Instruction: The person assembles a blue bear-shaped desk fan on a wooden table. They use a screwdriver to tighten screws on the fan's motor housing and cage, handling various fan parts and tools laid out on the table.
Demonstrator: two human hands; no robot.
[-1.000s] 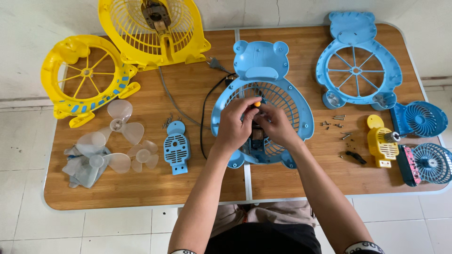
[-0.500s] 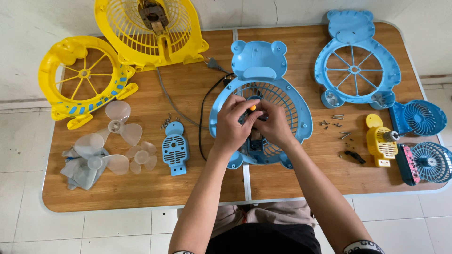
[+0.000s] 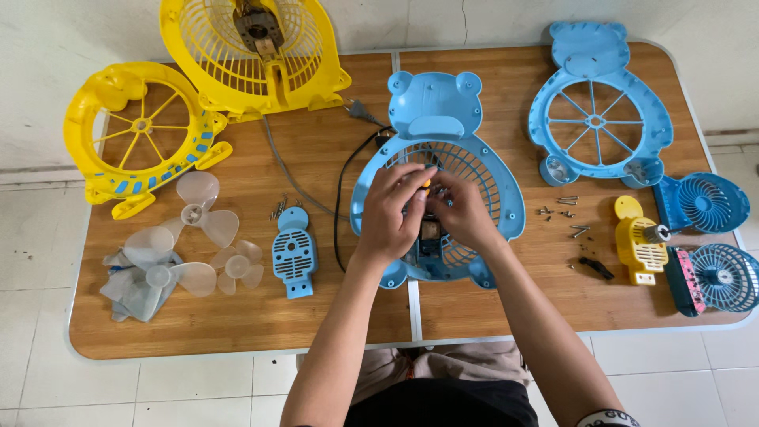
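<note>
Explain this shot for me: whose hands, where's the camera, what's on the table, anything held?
A person's own bare hands, seen from a head-worn camera looking down. The left hand and right hand meet over a blue bear-shaped fan housing on a wooden table; a small orange-tipped item shows between the fingers, too hidden to identify. Also lying there: two yellow fan shells, clear fan blades, a blue front grille, a small blue motor cover, loose screws and small handheld fans.
</note>
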